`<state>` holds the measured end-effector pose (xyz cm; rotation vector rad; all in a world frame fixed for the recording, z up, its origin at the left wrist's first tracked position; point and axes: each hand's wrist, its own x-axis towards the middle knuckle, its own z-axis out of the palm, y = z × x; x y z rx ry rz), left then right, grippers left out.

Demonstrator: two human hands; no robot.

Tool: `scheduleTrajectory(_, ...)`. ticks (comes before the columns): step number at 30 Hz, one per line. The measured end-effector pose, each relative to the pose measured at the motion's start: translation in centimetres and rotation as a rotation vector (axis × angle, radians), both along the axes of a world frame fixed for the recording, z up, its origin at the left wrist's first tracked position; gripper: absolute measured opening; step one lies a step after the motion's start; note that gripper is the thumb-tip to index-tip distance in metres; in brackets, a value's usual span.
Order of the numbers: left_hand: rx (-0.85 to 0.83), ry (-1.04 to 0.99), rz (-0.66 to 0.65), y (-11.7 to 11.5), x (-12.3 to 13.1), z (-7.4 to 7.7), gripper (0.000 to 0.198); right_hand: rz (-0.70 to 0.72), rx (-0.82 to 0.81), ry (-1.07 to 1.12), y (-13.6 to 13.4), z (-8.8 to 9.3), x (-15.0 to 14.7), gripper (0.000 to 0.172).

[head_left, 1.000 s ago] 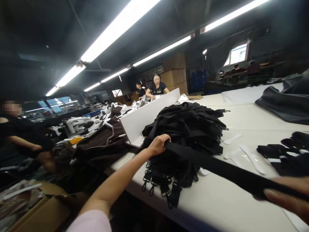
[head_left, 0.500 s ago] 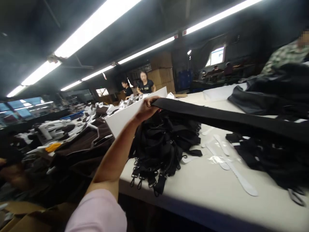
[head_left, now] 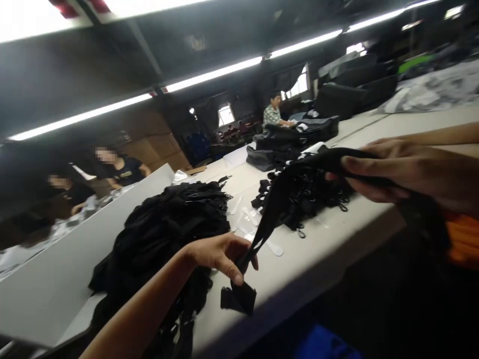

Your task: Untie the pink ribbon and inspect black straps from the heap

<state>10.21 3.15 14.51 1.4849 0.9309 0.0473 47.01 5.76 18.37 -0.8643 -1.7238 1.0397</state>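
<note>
At nine o'clock in the view, two people (head_left: 129,170) in dark tops are behind a white board (head_left: 56,289). Next comes a big heap of black straps (head_left: 164,224), at ten o'clock from the left hand (head_left: 224,254). The left hand pinches one long black strap (head_left: 275,199) near its end, between thumb and fingers, and a short bit hangs down at six o'clock. The strap goes up toward two o'clock, above the white table (head_left: 299,259) and partly in front of a smaller black heap (head_left: 307,197). There, the right hand (head_left: 419,172) grips the strap, thumb on top, fingers under. At four o'clock from it is something orange (head_left: 466,239).
</note>
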Motion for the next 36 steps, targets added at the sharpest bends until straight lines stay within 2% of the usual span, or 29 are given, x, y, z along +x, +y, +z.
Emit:
scheduleTrajectory(2,-0.138,-0.068,-0.074,0.3,2.5,-1.7,0.046,0.142,-0.051,-0.054,0.3,1.2,-0.5,0.037)
scheduleTrajectory(4,-0.206,-0.167,-0.071,0.7,4.3,-2.7,0.038,0.218,-0.025,-0.036,1.1,2.1,-1.3,0.036)
scheduleTrajectory(7,-0.025,-0.33,0.087,1.6,5.8,-3.0,0.02,0.192,0.051,0.0,2.1,2.5,-2.2,0.037)
scheduleTrajectory(10,0.155,-0.462,0.322,2.6,5.9,-2.3,0.012,0.109,0.099,0.005,2.7,1.8,-2.6,0.04)
scheduleTrajectory(13,0.214,-0.557,0.469,3.1,5.4,-1.0,0.01,0.079,0.059,-0.014,3.2,0.2,-2.9,0.04)
scheduleTrajectory(16,0.24,-0.648,0.484,2.8,5.0,0.6,0.007,0.091,-0.037,-0.008,4.0,-1.8,-3.1,0.041)
scheduleTrajectory(19,0.243,-0.696,0.465,2.3,4.9,1.7,0.016,0.123,-0.074,0.024,4.7,-3.2,-3.7,0.042)
scheduleTrajectory(23,0.245,-0.73,0.47,2.2,5.5,2.2,0.028,0.109,0.013,0.057,5.0,-3.1,-4.9,0.042)
scheduleTrajectory(27,0.341,-0.749,0.467,2.2,6.3,2.5,0.03,-0.066,0.298,0.079,3.6,-1.7,-6.2,0.037)
scheduleTrajectory(31,0.517,-0.701,0.483,2.2,6.4,3.7,0.024,-0.427,0.772,-0.053,0.8,-1.3,-6.4,0.025)
scheduleTrajectory(33,0.708,-0.627,0.477,2.2,6.0,4.5,0.025,-0.589,1.063,-0.134,-0.5,-1.8,-5.5,0.023)
scheduleTrajectory(36,1.136,-0.417,0.56,2.1,5.2,5.6,0.028,-0.826,1.375,-0.3,-2.1,-3.1,-3.1,0.049)
